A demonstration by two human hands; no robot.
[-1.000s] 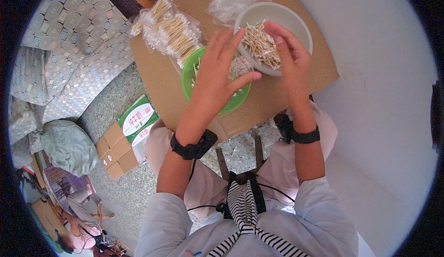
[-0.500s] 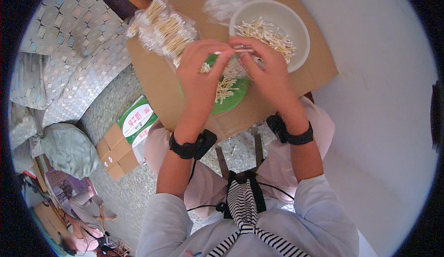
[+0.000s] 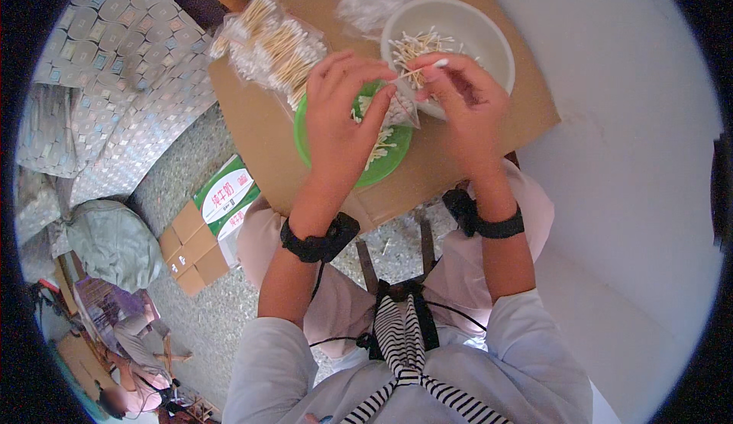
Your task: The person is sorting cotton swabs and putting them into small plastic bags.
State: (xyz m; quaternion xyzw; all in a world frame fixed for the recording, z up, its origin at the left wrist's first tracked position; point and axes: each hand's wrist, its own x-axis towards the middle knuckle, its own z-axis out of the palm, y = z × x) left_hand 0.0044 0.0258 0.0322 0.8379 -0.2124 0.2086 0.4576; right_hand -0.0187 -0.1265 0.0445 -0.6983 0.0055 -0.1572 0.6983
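We handle one cotton swab (image 3: 440,63) by the white bowl (image 3: 495,46) at right, right hand (image 3: 472,103) clamped on it, grip of the left hand (image 3: 338,122) indeterminate, the next move likely needing a light touch.

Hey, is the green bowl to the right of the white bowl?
No, the green bowl sits to the left of the white bowl, on the same brown cardboard.
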